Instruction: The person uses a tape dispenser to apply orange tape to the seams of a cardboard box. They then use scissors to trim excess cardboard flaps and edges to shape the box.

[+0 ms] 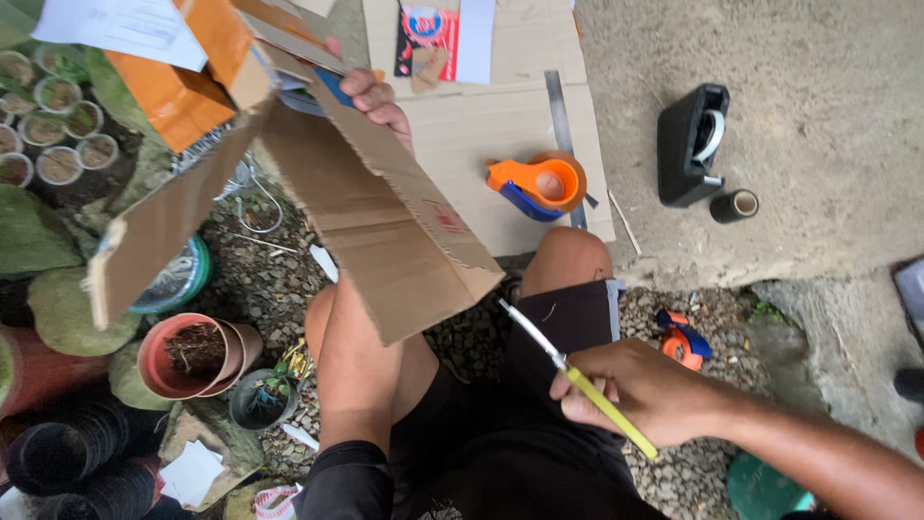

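Note:
My left hand [377, 101] grips the far edge of a large folded brown cardboard piece [385, 221], holding it up tilted over my knees. An orange cardboard box [188, 82] with a white paper sheet on it leans against the cardboard's upper left. My right hand [640, 390] is closed around a thin yellow-handled tool [587, 387] with a white tip that points up-left at the cardboard's lower corner without touching it. I sit in black shorts on gravel.
A flat cardboard sheet [510, 125] lies on the concrete with an orange tape dispenser [539, 183] and metal ruler [560, 111]. A black desk tape dispenser [691, 143] and a small roll [735, 204] sit to the right. Terracotta pots [192, 356] and seedling cups [58, 125] crowd the left.

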